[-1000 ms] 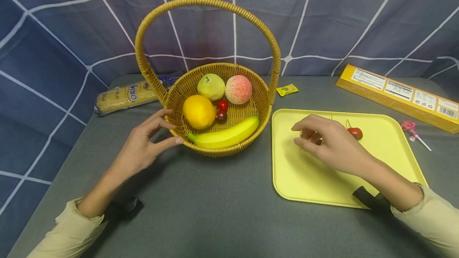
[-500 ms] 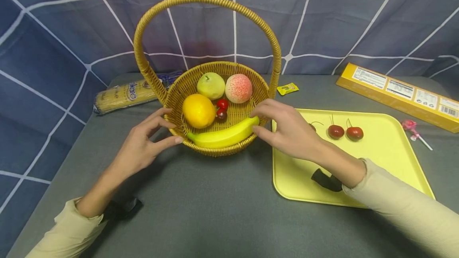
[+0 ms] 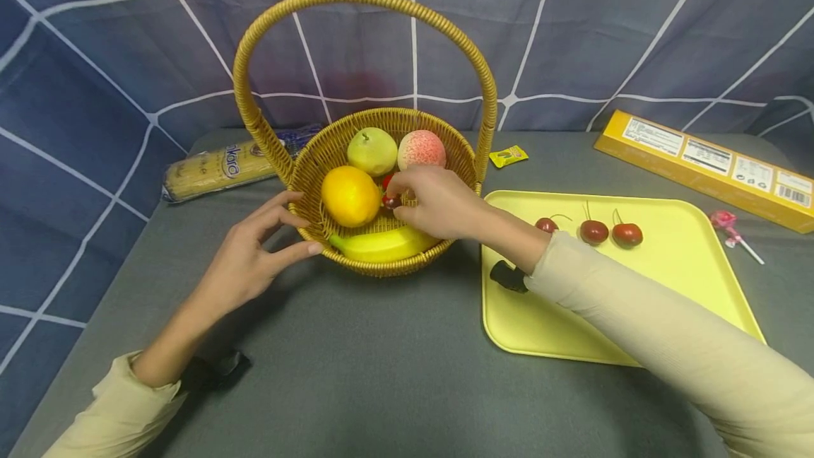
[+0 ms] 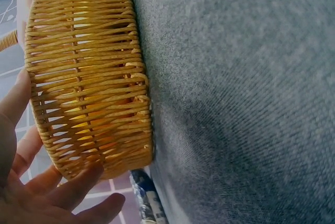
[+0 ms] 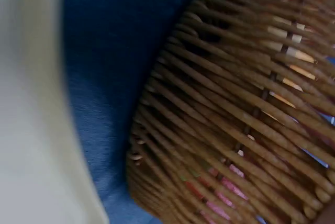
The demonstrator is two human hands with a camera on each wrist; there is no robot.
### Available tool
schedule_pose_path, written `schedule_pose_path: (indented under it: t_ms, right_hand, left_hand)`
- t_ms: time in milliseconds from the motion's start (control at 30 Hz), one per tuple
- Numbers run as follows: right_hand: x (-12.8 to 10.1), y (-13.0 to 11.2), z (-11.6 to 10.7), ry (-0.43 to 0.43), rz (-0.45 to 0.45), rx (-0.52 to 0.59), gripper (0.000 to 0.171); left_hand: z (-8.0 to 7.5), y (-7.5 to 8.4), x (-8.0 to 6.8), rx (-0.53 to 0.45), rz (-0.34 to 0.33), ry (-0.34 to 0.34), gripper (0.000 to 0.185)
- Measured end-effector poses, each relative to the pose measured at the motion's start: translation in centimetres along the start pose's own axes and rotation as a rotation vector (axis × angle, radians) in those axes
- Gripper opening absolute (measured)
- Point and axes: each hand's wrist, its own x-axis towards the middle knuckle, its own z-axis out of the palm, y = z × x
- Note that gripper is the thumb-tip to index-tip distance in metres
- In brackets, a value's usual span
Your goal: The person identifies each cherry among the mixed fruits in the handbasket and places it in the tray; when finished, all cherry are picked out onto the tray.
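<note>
**Count of what's in front of you**

You have one wicker basket (image 3: 467,161), one yellow tray (image 3: 687,281), three cherries (image 3: 594,232) on that tray, one orange (image 3: 350,196), one pear (image 3: 372,150), one peach (image 3: 421,149), one banana (image 3: 381,244), and two hands (image 3: 244,263).

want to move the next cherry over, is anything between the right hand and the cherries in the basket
Nothing visible blocks it. The right hand is already inside the basket, fingertips on the cherries between the orange and the peach.
</note>
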Motion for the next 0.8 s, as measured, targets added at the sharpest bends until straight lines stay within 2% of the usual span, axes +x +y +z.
schedule_pose_path:
  t_ms: [300, 800]
  right_hand:
    - [2.6, 0.5, 1.0, -0.119, 0.056, 0.008, 0.016]
    - [3.2, 1.0, 1.8, -0.147, 0.076, -0.050, 0.014]
  left_hand:
    - [0.0, -0.1, -0.1, 0.012, -0.001, 0.004, 0.024]
    - [0.0, 0.0, 0.0, 0.016, -0.005, -0.002, 0.025]
